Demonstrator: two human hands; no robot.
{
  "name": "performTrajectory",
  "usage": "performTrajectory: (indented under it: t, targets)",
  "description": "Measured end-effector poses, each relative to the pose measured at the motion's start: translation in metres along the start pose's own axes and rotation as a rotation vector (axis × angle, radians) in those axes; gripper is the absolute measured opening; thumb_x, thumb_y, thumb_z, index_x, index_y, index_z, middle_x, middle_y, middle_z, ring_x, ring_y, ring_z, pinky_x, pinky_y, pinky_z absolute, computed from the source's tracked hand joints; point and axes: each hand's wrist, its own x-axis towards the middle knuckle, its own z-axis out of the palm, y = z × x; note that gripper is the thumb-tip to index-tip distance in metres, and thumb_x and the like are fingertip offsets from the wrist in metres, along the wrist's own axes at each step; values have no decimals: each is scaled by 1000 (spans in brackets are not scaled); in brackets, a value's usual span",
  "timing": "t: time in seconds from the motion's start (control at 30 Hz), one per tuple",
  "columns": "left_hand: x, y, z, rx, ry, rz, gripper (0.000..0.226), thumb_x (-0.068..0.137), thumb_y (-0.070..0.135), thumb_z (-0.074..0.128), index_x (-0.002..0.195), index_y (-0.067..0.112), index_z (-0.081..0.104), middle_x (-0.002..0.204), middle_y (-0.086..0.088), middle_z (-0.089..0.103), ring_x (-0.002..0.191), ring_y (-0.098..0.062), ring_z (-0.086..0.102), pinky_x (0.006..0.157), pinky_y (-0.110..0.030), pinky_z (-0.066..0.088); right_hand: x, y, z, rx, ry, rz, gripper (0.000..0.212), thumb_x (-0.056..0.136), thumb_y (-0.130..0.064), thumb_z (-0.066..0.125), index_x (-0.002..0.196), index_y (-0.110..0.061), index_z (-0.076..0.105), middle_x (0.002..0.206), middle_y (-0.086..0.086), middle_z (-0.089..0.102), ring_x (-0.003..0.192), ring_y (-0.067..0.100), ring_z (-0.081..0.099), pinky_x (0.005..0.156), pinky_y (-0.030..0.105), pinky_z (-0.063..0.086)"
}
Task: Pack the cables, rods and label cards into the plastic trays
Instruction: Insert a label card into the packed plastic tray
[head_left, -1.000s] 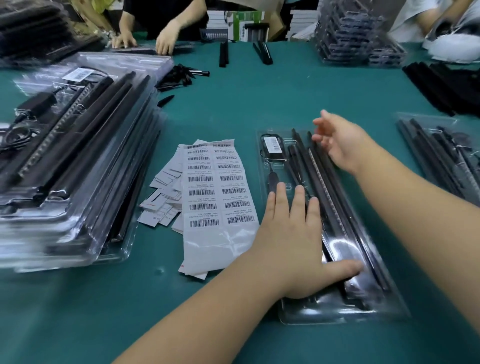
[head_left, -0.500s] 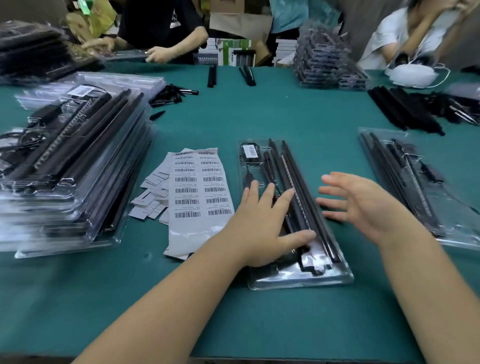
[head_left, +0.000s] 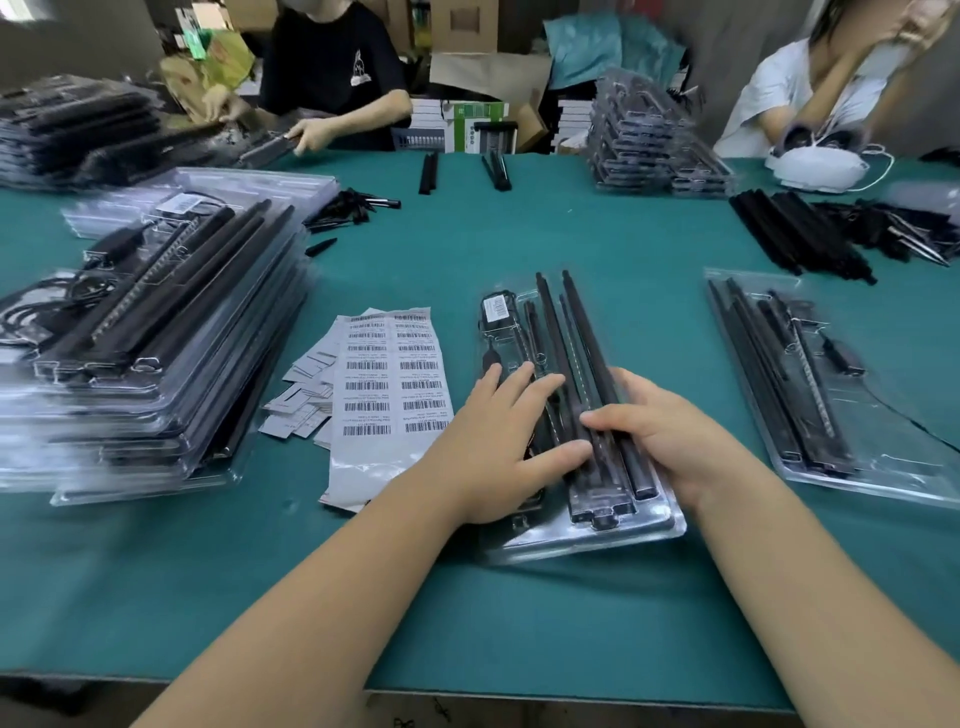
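Observation:
A clear plastic tray (head_left: 649, 525) lies in front of me on the green table. In it are long black rods (head_left: 576, 322), a black cable (head_left: 491, 358) and a barcode label card (head_left: 497, 307) at its far left corner. My left hand (head_left: 498, 441) lies flat on the tray's left half, fingers spread and thumb across the rods. My right hand (head_left: 670, 436) clasps the rods from the right side, thumb over them and fingers curled at the outer rod. The near middle of the tray is hidden by both hands.
A sheet of barcode labels (head_left: 389, 374) and loose cut cards (head_left: 306, 395) lie left of the tray. A tall stack of packed trays (head_left: 145, 364) fills the left. Another filled tray (head_left: 810, 374) lies at right, with loose rods (head_left: 795, 234) behind it. Two people work across the table.
My right hand came in from beside the tray and closed on the rods. My left hand stayed on the tray. The view tilted up, showing more of the far side.

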Motion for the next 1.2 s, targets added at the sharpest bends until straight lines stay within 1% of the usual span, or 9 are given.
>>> performTrajectory:
  t: [0.17, 0.3, 0.37, 0.47, 0.6, 0.7, 0.87, 1.0, 1.2]
  targets:
    - [5, 4, -9, 56, 326, -48, 66, 91, 48, 52, 146, 16, 33, 149, -2, 36, 137, -17, 27, 110, -26, 18, 2, 0, -3, 46, 126, -37, 58, 85, 4, 58, 139, -10, 42, 100, 18, 71, 77, 30, 70, 59, 36, 55]
    - [5, 3, -28, -366, 329, -402, 63, 91, 46, 56, 142, 15, 38, 139, -4, 51, 110, -9, 58, 93, -30, 45, -2, -6, -7, 129, 130, -107, 39, 87, 2, 53, 125, -7, 55, 86, 12, 73, 68, 24, 71, 53, 31, 55]
    - [0, 3, -33, -677, 249, -498, 41, 91, 48, 54, 116, 16, 63, 107, -4, 68, 71, -4, 64, 63, -26, 53, -4, -8, -7, 145, 126, -157, 33, 88, 2, 51, 119, -7, 58, 85, 10, 73, 69, 23, 71, 54, 30, 56]
    - [-14, 11, -33, -1016, 198, -558, 34, 95, 35, 53, 71, 17, 67, 69, -2, 67, 53, -14, 56, 46, -19, 44, -7, -10, -1, 134, 137, -223, 34, 88, 2, 51, 119, -10, 59, 89, 9, 73, 71, 22, 71, 55, 29, 56]
    - [-26, 18, -43, -688, 415, -575, 34, 96, 22, 44, 66, 7, 48, 63, -7, 39, 55, -17, 33, 52, -28, 27, -5, -17, 18, 50, 146, -249, 38, 86, -5, 58, 124, -10, 56, 97, 9, 73, 78, 21, 71, 61, 30, 57]
    - [-40, 14, -77, -474, 505, -527, 34, 97, 18, 39, 66, 5, 44, 59, -12, 43, 46, -20, 40, 48, -29, 31, 5, -33, 42, -188, 240, -227, 77, 65, -35, 69, 136, -17, 47, 118, 4, 66, 101, 21, 66, 89, 44, 53]
    - [-71, -5, -151, 212, 656, -453, 49, 100, 36, 37, 62, 8, 53, 55, -8, 53, 49, -24, 50, 44, -26, 33, 22, -62, 109, -403, 215, -334, 81, 74, -50, 71, 142, -17, 42, 110, 2, 66, 84, 15, 62, 62, 26, 46]
    - [-100, -38, -202, 465, 713, -499, 62, 97, 52, 37, 58, 10, 60, 48, -10, 54, 42, -20, 49, 42, -21, 34, 40, -77, 175, -475, 164, -379, 89, 78, -53, 68, 146, -8, 31, 129, 4, 54, 109, 22, 58, 90, 42, 52]
    - [-132, -90, -240, 411, 801, -639, 63, 82, 75, 44, 68, 18, 65, 58, -16, 60, 62, -36, 59, 70, -52, 54, 61, -76, 255, -520, 132, -420, 81, 79, -50, 71, 124, 11, 45, 102, 19, 67, 64, 25, 67, 71, 48, 57]
